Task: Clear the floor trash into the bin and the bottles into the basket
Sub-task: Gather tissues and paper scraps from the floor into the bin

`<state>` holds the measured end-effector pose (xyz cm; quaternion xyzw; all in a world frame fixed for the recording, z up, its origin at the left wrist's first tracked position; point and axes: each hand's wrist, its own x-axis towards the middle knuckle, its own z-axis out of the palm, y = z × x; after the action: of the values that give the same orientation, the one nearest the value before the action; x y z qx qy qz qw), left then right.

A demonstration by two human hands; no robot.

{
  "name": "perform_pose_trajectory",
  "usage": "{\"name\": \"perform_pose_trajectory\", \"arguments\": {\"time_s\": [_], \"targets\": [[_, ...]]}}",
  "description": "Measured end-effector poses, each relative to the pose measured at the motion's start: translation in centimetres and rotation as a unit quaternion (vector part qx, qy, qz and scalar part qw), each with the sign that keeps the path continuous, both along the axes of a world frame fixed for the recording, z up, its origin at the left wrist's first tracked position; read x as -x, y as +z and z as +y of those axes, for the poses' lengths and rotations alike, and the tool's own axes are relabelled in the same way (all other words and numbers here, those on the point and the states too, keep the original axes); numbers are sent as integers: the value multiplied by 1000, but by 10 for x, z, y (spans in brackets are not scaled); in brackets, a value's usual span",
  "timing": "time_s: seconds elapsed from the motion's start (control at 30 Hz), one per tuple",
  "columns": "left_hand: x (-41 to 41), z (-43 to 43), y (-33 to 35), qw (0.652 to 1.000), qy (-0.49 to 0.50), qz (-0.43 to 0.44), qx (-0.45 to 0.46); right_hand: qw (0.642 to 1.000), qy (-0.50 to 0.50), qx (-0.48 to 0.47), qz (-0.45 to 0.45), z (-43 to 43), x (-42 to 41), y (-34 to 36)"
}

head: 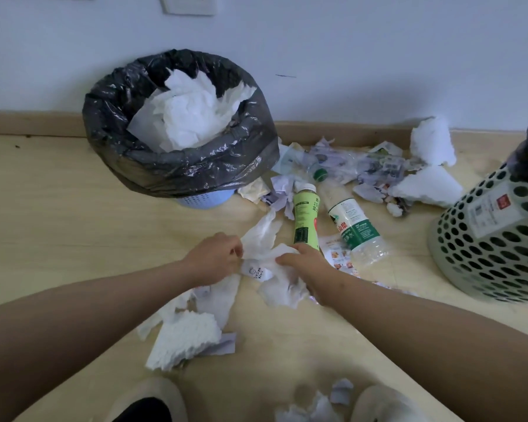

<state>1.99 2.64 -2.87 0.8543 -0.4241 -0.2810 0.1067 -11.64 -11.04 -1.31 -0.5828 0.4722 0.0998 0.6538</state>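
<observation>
the bin (pixel 177 166), black-lined and full of paper (pixel 189 117), stands beyond my left hand (pixel 214 260); the basket (pixel 485 254), right of my right hand (pixel 305 263), is cut off at the edge. the green bottle (pixel 305 217) lies just past that hand, base hidden. both hands pinch a crumpled tissue (pixel 262 239).

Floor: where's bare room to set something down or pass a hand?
Widest bare floor: left of the bin, up to the skirting. A narrower strip lies between the clear bottle and basket. Crowded: bin to basket along that skirting, plus the tissue gripped by left hand and right hand.
</observation>
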Motion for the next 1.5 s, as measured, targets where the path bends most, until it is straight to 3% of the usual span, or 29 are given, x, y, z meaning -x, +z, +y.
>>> {"name": "perform_pose_trajectory", "arguments": {"time_s": [0.03, 0.1, 0.17, 0.23, 0.27, 0.33, 0.4, 0.47, 0.57, 0.67, 0.7, 0.9, 1.0, 1.13, 1.27, 1.33, 1.43, 1.5], "targets": [[2, 8, -7, 994, -74, -43, -75, 1000, -1, 2, -1, 0, 0, 0], [9, 24, -18, 942, -210, -151, -215, 1000, 0, -3, -8, 2, 0, 2], [15, 33, -21, 897, -296, -230, -232, 1000, 8, -9, -6, 4, 2, 2], [14, 32, -20, 896, -307, -239, -212, 1000, 13, -10, 1, 6, 3, 0], [13, 29, -17, 913, -280, -219, -202, 1000, 11, -12, 1, 7, 3, -1], [6, 22, -13, 953, -192, -160, -171, 1000, 11, -13, 2, 8, 2, -3], [4, 13, -2, 991, -75, -75, -80, 1000, 7, -15, 0, 7, 1, -1], [1, 5, 12, 994, 81, 54, 39, 1000, -2, -23, -6, 2, -1, 0], [-1, -5, 33, 922, 264, 234, 158, 999, -34, -34, -12, -4, -3, 2], [-2, -14, 51, 809, 354, 416, 217, 996, -78, -48, -20, -10, -9, 7], [-2, -17, 54, 789, 366, 440, 225, 993, -95, -59, -30, -12, -12, 10], [11, -30, 68, 806, 391, 388, 214, 980, -131, -44, -143, -11, -37, 37], [14, -33, 78, 784, 392, 424, 228, 976, -121, 1, -178, -6, -48, 52], [12, -37, 95, 758, 385, 448, 278, 961, -115, -48, -245, -4, -53, 76], [4, -40, 113, 782, 372, 370, 336, 940, -123, -112, -298, -8, -63, 99], [-5, -39, 126, 774, 382, 344, 371, 929, -112, -153, -316, -8, -71, 112], [-27, -40, 149, 758, 383, 308, 429, 926, -121, -128, -333, -7, -77, 121], [-47, -43, 162, 761, 374, 228, 478, 920, -162, -136, -330, -8, -78, 121]]}}
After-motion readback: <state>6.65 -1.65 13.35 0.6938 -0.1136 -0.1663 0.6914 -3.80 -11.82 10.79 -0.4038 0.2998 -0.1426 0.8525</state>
